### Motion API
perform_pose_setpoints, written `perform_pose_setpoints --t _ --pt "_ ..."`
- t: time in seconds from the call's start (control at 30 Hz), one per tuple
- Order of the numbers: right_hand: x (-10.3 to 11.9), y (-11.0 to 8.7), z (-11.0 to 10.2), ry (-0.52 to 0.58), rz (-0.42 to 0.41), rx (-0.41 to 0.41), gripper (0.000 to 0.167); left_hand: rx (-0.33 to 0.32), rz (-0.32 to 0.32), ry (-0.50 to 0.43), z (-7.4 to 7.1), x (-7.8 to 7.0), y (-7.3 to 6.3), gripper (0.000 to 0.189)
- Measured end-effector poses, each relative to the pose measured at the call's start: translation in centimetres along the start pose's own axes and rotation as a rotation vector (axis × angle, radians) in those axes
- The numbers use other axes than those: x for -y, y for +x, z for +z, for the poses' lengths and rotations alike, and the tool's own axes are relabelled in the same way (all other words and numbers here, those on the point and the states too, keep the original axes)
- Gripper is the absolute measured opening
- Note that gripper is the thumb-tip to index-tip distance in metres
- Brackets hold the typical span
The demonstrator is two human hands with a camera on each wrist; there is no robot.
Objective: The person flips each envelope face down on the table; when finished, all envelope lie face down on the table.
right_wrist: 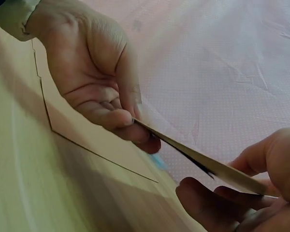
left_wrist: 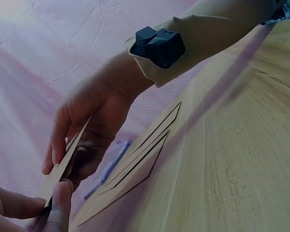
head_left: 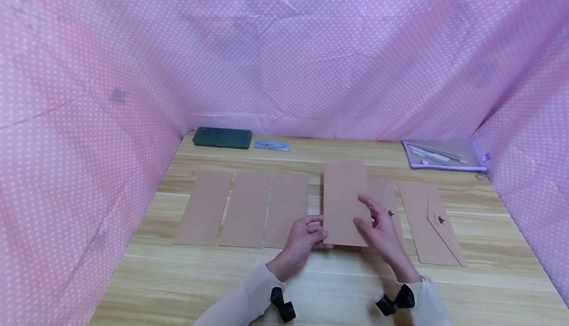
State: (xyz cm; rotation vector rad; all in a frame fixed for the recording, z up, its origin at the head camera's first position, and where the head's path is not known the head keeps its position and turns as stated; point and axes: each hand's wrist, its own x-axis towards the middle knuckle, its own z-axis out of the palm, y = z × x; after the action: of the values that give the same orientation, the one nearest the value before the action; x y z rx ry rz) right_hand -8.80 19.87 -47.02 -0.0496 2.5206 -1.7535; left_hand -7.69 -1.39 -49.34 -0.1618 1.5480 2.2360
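Note:
A brown paper envelope (head_left: 344, 200), plain side up, is held above the table between both hands. My left hand (head_left: 302, 242) pinches its lower left edge between thumb and fingers. At the opposite edge my right hand (head_left: 386, 232) grips it, thumb and index finger on the top face and the other fingers underneath. Seen edge-on in the right wrist view, the envelope (right_wrist: 198, 162) has a slight gap between its layers. Behind the right hand lies an envelope (head_left: 391, 195) with a crown print, partly covered by the held one.
Three plain envelopes (head_left: 244, 210) lie in a row at left. Another crown-printed envelope (head_left: 420, 222), flap side up, lies at far right. Along the back edge are a dark green case (head_left: 222, 138), a small blue packet (head_left: 272, 145) and a purple-edged pouch (head_left: 444, 154) with pens.

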Motion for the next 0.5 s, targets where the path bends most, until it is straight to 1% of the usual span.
perform_pose_setpoints --t 0.2,0.37,0.5 --pt "-0.3 -0.9 -0.6 0.086 0.063 0.033 0.061 -0.034 0.017 0.025 -0.6 0.1 -0.3 0.045" --pt "-1.2 -1.5 -0.6 0.121 0.075 0.038 0.064 -0.044 0.021 0.044 -1.2 0.4 -0.6 0.047" --pt "-1.8 -1.9 -0.4 0.121 0.094 0.069 0.065 -0.048 0.008 0.065 -1.4 0.8 -0.8 0.047"
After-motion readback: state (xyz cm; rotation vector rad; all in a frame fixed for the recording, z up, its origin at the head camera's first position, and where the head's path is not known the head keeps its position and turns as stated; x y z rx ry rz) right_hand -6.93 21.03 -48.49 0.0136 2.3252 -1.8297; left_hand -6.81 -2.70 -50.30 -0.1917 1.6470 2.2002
